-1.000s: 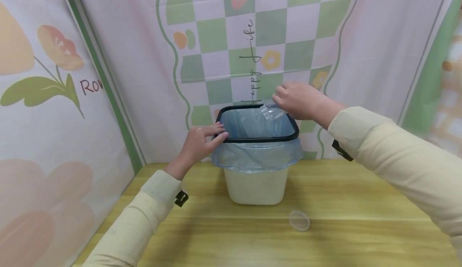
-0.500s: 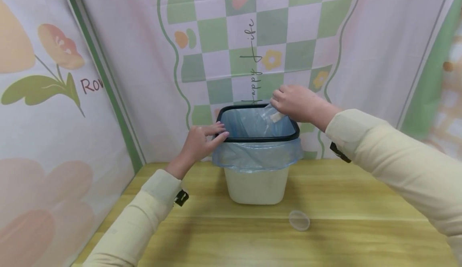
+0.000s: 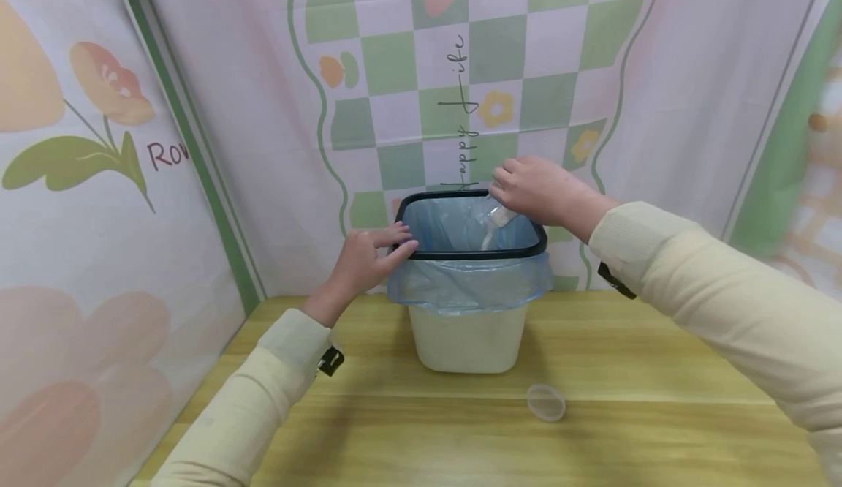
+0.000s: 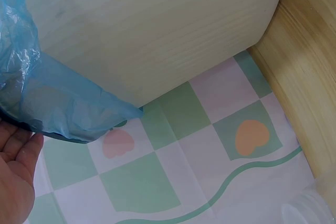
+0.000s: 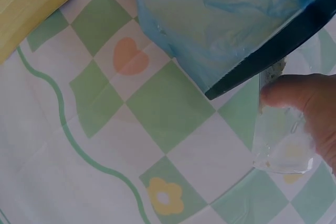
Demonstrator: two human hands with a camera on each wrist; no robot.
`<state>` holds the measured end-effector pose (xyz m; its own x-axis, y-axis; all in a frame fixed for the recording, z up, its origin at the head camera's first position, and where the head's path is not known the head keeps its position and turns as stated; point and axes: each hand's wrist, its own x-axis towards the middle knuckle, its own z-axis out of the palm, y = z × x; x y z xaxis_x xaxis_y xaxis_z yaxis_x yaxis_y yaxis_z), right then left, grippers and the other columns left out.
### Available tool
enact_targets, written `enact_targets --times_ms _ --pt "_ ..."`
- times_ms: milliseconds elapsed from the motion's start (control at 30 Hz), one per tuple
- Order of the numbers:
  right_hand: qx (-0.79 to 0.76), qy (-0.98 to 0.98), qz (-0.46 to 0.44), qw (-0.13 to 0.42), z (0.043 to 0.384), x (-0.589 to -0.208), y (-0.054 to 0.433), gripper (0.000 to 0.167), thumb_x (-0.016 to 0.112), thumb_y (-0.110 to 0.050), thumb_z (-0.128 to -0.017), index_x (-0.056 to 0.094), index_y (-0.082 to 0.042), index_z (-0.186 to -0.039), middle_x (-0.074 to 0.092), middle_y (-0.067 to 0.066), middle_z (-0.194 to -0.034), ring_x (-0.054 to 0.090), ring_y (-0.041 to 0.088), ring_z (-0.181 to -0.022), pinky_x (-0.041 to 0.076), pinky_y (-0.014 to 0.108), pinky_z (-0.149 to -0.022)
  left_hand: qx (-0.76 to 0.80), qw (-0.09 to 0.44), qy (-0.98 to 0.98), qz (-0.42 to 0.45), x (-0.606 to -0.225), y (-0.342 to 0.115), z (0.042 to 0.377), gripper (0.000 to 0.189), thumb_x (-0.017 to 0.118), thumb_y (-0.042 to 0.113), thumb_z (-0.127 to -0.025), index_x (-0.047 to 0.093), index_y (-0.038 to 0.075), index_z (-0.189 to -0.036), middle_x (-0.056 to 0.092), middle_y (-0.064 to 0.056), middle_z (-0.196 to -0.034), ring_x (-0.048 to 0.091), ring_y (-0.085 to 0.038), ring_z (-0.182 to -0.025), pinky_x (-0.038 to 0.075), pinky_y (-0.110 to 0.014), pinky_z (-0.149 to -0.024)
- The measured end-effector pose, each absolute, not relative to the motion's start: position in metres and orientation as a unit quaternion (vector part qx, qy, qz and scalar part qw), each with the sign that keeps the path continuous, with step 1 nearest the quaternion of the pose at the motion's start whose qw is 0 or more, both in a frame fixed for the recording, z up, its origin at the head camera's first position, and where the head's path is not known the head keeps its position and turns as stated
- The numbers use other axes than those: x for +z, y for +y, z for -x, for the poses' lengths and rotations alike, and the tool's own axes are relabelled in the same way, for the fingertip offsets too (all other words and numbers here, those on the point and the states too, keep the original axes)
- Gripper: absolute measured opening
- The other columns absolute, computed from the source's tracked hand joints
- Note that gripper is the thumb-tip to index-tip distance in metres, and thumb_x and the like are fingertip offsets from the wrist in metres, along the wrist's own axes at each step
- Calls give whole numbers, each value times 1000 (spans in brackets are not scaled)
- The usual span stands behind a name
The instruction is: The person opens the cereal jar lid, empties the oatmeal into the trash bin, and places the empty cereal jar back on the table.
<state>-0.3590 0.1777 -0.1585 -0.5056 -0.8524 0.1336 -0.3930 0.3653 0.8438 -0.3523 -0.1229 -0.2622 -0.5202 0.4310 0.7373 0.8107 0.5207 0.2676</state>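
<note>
In the head view a white trash can stands upright, lined with a blue plastic bag folded over its black rim. My left hand rests on the rim's left corner, fingers nearly straight. In the left wrist view these fingers touch the rim from outside. Over the can's right side my right hand grips a clear plastic cup, tilted over the opening. Whitish stuff shows at the cup, with a thin trail below. Small bits cling inside the cup in the right wrist view.
A clear round lid lies on the wooden table, in front of the can's right side. Patterned curtains hang close behind and at the left. A clear ridged plastic piece shows in the left wrist view's corner.
My right hand has dipped slightly and tipped the clear cup further over the can; whitish stuff now shows at it. The left hand, can and lid have stayed put.
</note>
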Motion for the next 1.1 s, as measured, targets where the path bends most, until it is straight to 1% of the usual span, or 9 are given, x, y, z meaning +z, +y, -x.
enact_targets --times_ms 100,233,300,467,667,900,1100 --pt "-407 -762 -405 298 359 -160 178 25 77 1 -80 63 2 -101 57 17 -96 57 30 -85 53 38 -73 -308 306 -818 378 -262 -123 352 30 68 25 -92 72 2 -111 67 -13 -115 62 -19 -113 51 -39 -92" --pt "-429 -744 -408 310 360 -161 177 22 77 -1 -81 62 0 -98 55 16 -93 56 29 -83 52 36 -72 -310 305 -818 377 -263 -123 352 30 68 25 -92 72 2 -111 67 -13 -116 62 -19 -113 53 -38 -88" --pt "-436 -737 -409 314 360 -162 176 23 77 -1 -81 62 0 -99 55 16 -94 55 28 -84 52 36 -73 -309 307 -817 377 -263 -123 352 30 68 25 -92 72 2 -111 67 -13 -116 62 -20 -113 54 -38 -86" --pt "-445 -727 -412 322 360 -163 175 24 76 0 -82 63 -1 -102 57 15 -99 56 29 -89 52 36 -79 -309 309 -816 378 -263 -123 352 31 68 25 -92 72 2 -111 67 -13 -115 62 -20 -112 53 -38 -86" --pt "-462 -710 -415 332 360 -163 174 22 75 -1 -83 63 -2 -101 56 15 -96 56 29 -90 51 36 -79 -307 312 -814 382 -263 -123 352 31 68 25 -92 72 1 -110 67 -13 -115 62 -20 -112 54 -38 -84" --pt "-472 -684 -430 352 363 -163 171 18 75 -1 -84 63 -2 -97 57 14 -96 56 29 -91 50 36 -81 -306 316 -813 381 -263 -123 353 29 69 23 -91 72 1 -110 67 -13 -114 62 -20 -112 52 -38 -90" --pt "-501 -649 -441 364 363 -164 170 24 75 -2 -83 62 -3 -104 58 14 -103 55 28 -93 47 35 -83 -311 315 -811 383 -263 -123 353 29 69 23 -91 73 1 -109 68 -13 -113 62 -20 -111 51 -39 -92"
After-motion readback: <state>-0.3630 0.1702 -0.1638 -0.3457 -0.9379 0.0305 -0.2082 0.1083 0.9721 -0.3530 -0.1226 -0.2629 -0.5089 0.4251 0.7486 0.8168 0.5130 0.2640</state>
